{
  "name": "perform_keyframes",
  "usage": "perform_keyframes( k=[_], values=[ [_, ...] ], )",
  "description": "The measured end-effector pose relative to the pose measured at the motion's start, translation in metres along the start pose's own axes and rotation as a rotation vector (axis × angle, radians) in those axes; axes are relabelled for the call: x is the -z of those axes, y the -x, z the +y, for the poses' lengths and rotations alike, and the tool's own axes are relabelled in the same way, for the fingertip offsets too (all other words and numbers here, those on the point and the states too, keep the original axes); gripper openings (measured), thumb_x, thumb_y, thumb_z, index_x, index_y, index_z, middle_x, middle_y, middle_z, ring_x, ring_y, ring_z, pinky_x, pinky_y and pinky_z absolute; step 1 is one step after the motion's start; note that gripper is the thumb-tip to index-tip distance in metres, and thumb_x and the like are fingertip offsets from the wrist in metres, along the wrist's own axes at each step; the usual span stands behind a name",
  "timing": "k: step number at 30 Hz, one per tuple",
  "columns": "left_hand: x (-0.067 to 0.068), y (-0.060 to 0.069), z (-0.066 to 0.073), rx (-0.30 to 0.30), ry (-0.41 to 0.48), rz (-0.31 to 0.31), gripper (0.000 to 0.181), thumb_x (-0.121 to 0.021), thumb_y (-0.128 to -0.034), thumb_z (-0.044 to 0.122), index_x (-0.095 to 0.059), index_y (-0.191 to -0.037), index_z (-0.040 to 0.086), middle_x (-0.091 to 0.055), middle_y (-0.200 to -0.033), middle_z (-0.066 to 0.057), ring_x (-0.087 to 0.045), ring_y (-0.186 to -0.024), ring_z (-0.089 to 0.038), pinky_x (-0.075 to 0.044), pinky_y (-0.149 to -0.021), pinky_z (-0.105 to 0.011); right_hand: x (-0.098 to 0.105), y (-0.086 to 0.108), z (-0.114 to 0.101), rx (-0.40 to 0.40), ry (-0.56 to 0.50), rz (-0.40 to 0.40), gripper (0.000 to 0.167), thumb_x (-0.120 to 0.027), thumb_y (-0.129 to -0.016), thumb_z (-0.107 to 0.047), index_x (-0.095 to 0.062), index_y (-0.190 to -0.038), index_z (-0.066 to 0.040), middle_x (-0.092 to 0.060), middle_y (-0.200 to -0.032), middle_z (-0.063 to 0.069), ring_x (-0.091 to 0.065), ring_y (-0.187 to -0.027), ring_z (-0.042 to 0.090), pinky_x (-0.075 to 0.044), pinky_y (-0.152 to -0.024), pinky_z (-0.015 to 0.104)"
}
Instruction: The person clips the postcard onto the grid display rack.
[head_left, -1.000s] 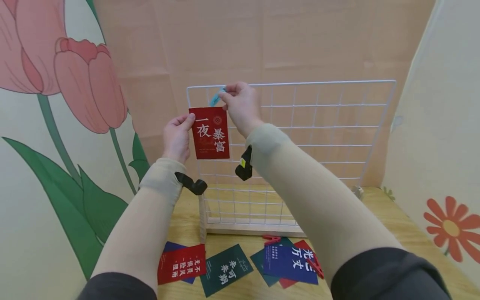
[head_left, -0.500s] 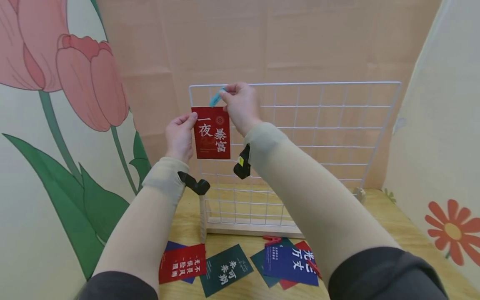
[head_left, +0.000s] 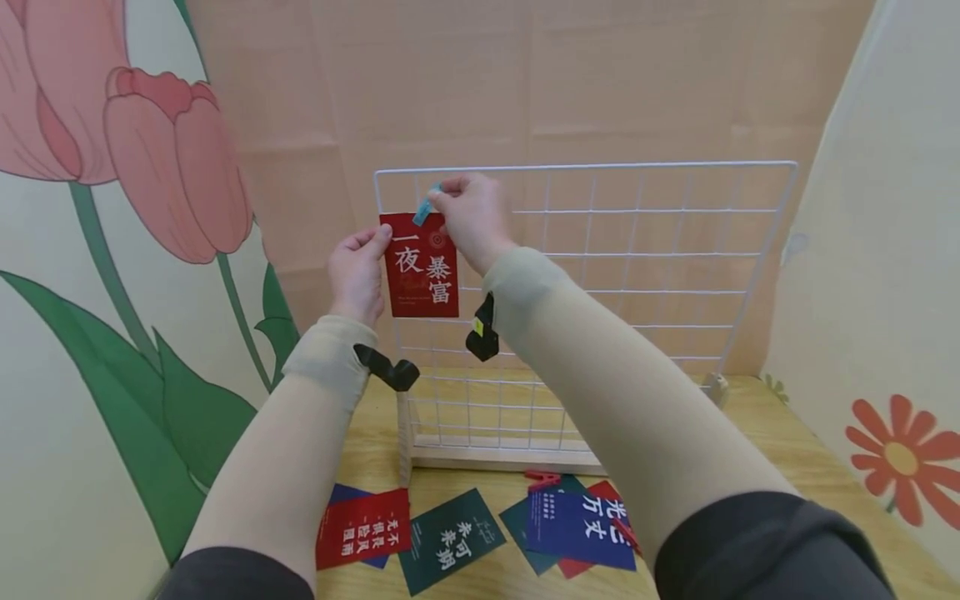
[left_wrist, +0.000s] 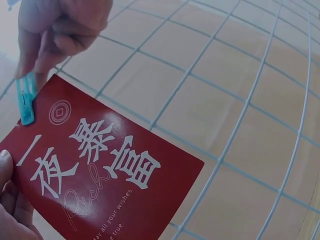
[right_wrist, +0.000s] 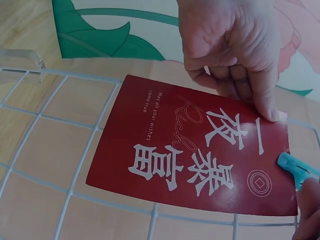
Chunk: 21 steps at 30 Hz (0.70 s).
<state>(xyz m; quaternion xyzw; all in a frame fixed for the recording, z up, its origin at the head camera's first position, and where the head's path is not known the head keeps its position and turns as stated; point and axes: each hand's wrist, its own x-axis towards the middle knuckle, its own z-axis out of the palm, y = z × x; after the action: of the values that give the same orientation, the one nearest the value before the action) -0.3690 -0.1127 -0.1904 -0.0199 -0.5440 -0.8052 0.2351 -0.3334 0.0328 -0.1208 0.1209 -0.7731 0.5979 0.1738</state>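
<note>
A red card (head_left: 422, 279) with white characters is held upright against the upper left of a white wire grid rack (head_left: 637, 254). My left hand (head_left: 358, 275) pinches the card's left edge near its top corner, thumb in front. Above it, my right hand (head_left: 477, 218) pinches a light-blue clothespin (head_left: 426, 207), whose tip overlaps the card's top edge. In the left wrist view the clothespin (left_wrist: 26, 102) reaches over the card's edge; whether it also takes in the grid wire cannot be told.
On the wooden table (head_left: 525, 575) below lie a red card (head_left: 363, 527), a green card (head_left: 452, 540) and a blue card (head_left: 577, 525) overlapping others. Red clothespins (head_left: 543, 478) lie by them. The rack stands on a wooden base (head_left: 502, 457) before a brown paper-covered wall.
My right hand has moved slightly left and down with the clothespin, whose tip now overlaps the card's top edge. The left hand still holds the card in about the same place.
</note>
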Motion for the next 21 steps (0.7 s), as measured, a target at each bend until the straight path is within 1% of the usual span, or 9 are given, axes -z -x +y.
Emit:
perform_keyframes(
  k=[3,7,10,12,15,17,21],
  values=[
    [0.001,0.001,0.001,-0.008,0.007,0.011,0.016,-0.072,-0.0868,0.02,-0.066,-0.094,0.008,-0.064,-0.1,-0.007,-0.052,-0.102,-0.018,-0.042,-0.09,-0.032,-0.002,0.0,-0.001,0.005,0.03,-0.019,0.041,-0.061,-0.095,-0.026,-0.057,-0.132,-0.009,-0.066,-0.108,0.003,-0.061,-0.073,0.023,-0.052,-0.075,0.031],
    [0.002,0.0,0.002,-0.021,0.041,0.034,0.012,-0.074,-0.0849,0.016,-0.065,-0.088,0.009,-0.064,-0.093,-0.005,-0.054,-0.097,-0.017,-0.043,-0.087,-0.03,-0.004,0.001,-0.001,0.017,0.059,-0.038,0.045,-0.058,-0.097,-0.026,-0.051,-0.138,-0.009,-0.065,-0.117,0.003,-0.062,-0.07,0.022,-0.052,-0.073,0.028],
    [0.002,-0.001,0.001,-0.034,0.067,0.043,0.011,-0.075,-0.0838,0.012,-0.064,-0.084,0.008,-0.062,-0.089,-0.004,-0.055,-0.092,-0.016,-0.043,-0.084,-0.029,-0.005,0.002,-0.001,0.032,0.083,-0.042,0.047,-0.057,-0.098,-0.025,-0.048,-0.141,-0.01,-0.064,-0.123,0.003,-0.062,-0.071,0.022,-0.051,-0.073,0.025],
    [0.002,-0.001,0.0,-0.044,0.074,0.045,0.012,-0.075,-0.0838,0.011,-0.063,-0.084,0.009,-0.062,-0.087,-0.004,-0.056,-0.089,-0.016,-0.044,-0.083,-0.028,-0.005,0.004,0.0,0.05,0.086,-0.046,0.049,-0.058,-0.098,-0.025,-0.046,-0.142,-0.01,-0.063,-0.126,0.003,-0.063,-0.075,0.022,-0.051,-0.074,0.024],
    [0.003,-0.001,-0.001,-0.061,0.089,0.043,0.012,-0.074,-0.0842,0.009,-0.062,-0.087,0.008,-0.061,-0.088,-0.004,-0.056,-0.087,-0.016,-0.046,-0.082,-0.028,-0.003,0.009,0.004,0.08,0.061,-0.058,0.05,-0.058,-0.097,-0.026,-0.045,-0.143,-0.01,-0.062,-0.126,0.003,-0.064,-0.084,0.021,-0.051,-0.078,0.026],
    [0.003,-0.001,-0.001,-0.069,0.1,0.04,0.013,-0.073,-0.0847,0.008,-0.062,-0.09,0.008,-0.061,-0.09,-0.005,-0.057,-0.087,-0.016,-0.047,-0.084,-0.028,0.0,0.012,0.008,0.112,0.042,-0.053,0.047,-0.059,-0.097,-0.025,-0.047,-0.14,-0.009,-0.063,-0.123,0.003,-0.064,-0.089,0.021,-0.051,-0.08,0.027],
    [0.006,0.001,-0.003,-0.068,0.105,0.029,0.021,-0.072,-0.0864,0.011,-0.06,-0.103,0.005,-0.061,-0.098,-0.006,-0.058,-0.094,-0.017,-0.047,-0.089,-0.029,0.01,0.019,0.018,0.16,0.029,-0.025,0.04,-0.059,-0.097,-0.024,-0.053,-0.133,-0.008,-0.064,-0.114,0.004,-0.063,-0.091,0.022,-0.052,-0.08,0.029]
  ],
)
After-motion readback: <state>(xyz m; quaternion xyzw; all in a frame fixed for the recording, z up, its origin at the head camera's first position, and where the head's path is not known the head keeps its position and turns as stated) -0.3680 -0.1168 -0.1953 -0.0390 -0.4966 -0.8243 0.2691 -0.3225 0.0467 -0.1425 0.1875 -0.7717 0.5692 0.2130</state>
